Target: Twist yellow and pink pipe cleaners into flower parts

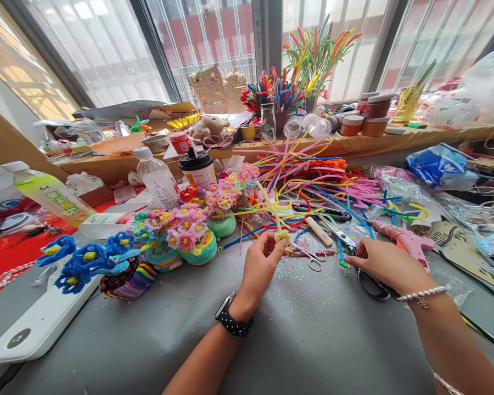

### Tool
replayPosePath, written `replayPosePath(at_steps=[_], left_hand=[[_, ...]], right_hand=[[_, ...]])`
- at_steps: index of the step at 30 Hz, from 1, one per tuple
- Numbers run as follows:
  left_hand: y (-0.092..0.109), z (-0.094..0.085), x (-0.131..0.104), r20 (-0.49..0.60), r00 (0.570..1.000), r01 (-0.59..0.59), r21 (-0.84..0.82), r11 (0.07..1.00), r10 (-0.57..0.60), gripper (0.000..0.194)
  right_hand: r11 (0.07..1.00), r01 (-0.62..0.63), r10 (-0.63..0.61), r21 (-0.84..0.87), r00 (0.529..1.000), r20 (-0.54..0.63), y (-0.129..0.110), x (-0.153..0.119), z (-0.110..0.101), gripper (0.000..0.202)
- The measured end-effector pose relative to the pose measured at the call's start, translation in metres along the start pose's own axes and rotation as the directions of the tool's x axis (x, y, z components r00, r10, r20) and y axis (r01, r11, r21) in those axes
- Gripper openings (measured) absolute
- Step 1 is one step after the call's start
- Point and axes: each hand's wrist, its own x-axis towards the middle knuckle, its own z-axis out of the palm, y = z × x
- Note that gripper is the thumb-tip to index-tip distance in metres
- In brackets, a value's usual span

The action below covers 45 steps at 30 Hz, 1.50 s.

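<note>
Yel. pipe cleaner in L grip, R grip at lg. scissors
L pinches it nr the curl; can't tell if R's closed.

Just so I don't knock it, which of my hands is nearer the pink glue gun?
Right. Your right hand is close in front of the pink glue gun; your left hand is well off to its left, pinching a yellow piece.

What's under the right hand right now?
Large scissors: blades show beyond the right hand, a black handle loop on its near side. The hand covers the section between, so any grip there is hidden.
</note>
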Motion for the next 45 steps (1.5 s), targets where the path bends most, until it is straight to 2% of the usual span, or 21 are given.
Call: replayPosePath(at_steps=[5, 12, 27, 36, 38, 41, 43, 45], left_hand=[[0.0, 0.0, 0.0, -0.002, 1.0, -0.006, 0.016, 1.0, 0.006, 0.023], [0.0, 0.001, 0.0, -0.002, 1.0, 0.001, -0.005, 1.0, -0.001, 0.022], [-0.001, 0.001, 0.0, -0.005, 1.0, 0.004, -0.001, 1.0, -0.004, 0.022], [-0.001, 0.001, 0.001, -0.005, 1.0, 0.003, -0.025, 1.0, -0.003, 0.021], [-0.001, 0.001, 0.001, -0.005, 1.0, 0.005, -0.024, 1.0, -0.005, 0.021], [0.001, 0.0, 0.001, 0.0, 1.0, 0.011, -0.035, 0.999, -0.011, 0.02], [0.001, -0.001, 0.002, -0.007, 1.0, 0.017, -0.058, 0.998, -0.018, 0.019], [0.001, -0.002, 0.003, -0.032, 0.999, 0.019, -0.079, 0.997, -0.022, 0.02]], right_hand=[[1.0, 0.01, -0.01, 0.001, 1.0, -0.017, -0.001, -0.001, 0.0, 0.024], [1.0, -0.009, 0.009, -0.012, 0.999, 0.043, -0.003, -0.002, -0.004, 0.024], [1.0, -0.015, 0.016, -0.005, 0.999, 0.044, -0.005, -0.003, -0.005, 0.023], [1.0, 0.019, -0.019, 0.003, 0.999, 0.029, 0.001, 0.002, 0.003, 0.027], [1.0, 0.017, -0.017, 0.018, 1.0, 0.008, 0.003, 0.003, 0.003, 0.026], [0.997, 0.055, -0.05, 0.05, 0.994, -0.101, 0.002, 0.002, -0.002, 0.02], [0.988, 0.137, -0.122, 0.069, 0.974, -0.189, -0.004, 0.0, -0.006, 0.015], [0.967, 0.244, -0.224, 0.074, 0.951, -0.214, -0.015, -0.003, -0.009, 0.015]])
